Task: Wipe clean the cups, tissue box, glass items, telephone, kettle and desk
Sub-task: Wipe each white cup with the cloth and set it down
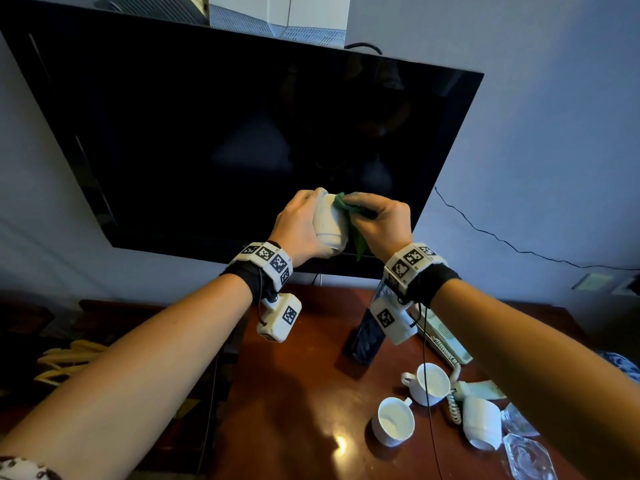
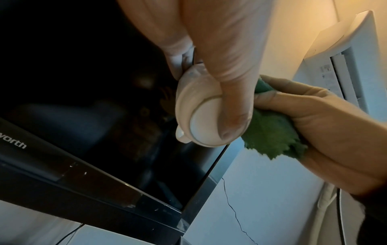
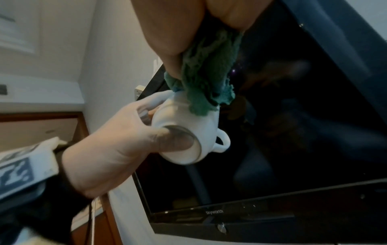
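Left hand (image 1: pixel 298 225) grips white cup (image 1: pixel 329 223), thumb on base, raised before television (image 1: pixel 242 133). Right hand (image 1: pixel 382 223) pinches green cloth (image 1: pixel 358 237), pressed to cup rim. Two cups (image 1: pixel 433 382) on bench (image 1: pixel 294 393) below.

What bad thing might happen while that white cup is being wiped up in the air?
1. The left hand holds the cup high above the desk with the thumb on its base. If the cloth in the right hand pushes hard, the cup might slip and break.
2. A falling cup could land on the two cups or the glass items below.
3. The TV screen is right behind, so a big swipe might bump it.
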Motion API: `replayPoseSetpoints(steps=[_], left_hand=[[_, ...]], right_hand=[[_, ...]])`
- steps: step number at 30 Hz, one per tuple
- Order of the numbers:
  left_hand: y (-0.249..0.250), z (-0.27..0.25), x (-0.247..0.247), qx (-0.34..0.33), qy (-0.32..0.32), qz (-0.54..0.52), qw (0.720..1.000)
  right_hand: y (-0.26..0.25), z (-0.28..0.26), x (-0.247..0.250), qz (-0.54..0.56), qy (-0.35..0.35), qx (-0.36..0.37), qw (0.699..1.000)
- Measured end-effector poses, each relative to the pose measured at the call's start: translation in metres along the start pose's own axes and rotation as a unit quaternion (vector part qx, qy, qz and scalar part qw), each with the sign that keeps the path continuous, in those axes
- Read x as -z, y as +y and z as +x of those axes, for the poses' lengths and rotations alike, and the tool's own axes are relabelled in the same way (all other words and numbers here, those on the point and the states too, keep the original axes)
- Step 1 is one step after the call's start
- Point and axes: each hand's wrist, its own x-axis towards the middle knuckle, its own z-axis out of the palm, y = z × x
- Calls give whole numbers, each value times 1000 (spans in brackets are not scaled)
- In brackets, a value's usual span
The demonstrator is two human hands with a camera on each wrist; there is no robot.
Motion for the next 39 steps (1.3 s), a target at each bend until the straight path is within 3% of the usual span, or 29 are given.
replayPoseSetpoints(steps=[4,8,10,17,20,22,29,34,39], left_hand=[[5,3,0,2,-4,8,1000],[1,4,6,30,15,-5,999],[-1,3,6,31,12,-8,999],[8,2,0,3,2,-3,1000],[17,6,1,-11,9,-10,1000],[21,10,3,-11,12,-2,1000],[19,20,3,16,14,21,1000],[13,21,-7,11,-8,57,998],[9,21,-10,-7,0,54,999]], right_hand=[[-3,2,-3,-9,16,-23,1000],[-6,-19,-3,-2,-61,33,998],[-6,-21,-2,3,-75,21,997],[15,8,-1,21,46,-215,975],[27,7,-4,50,48,-292,954],[28,3,-6,63,39,-303,950],[15,-7,-2,61,50,-259,963],[-6,-3,-2,12,39,-104,994],[-6,-1,-4,-35,20,-13,999]])
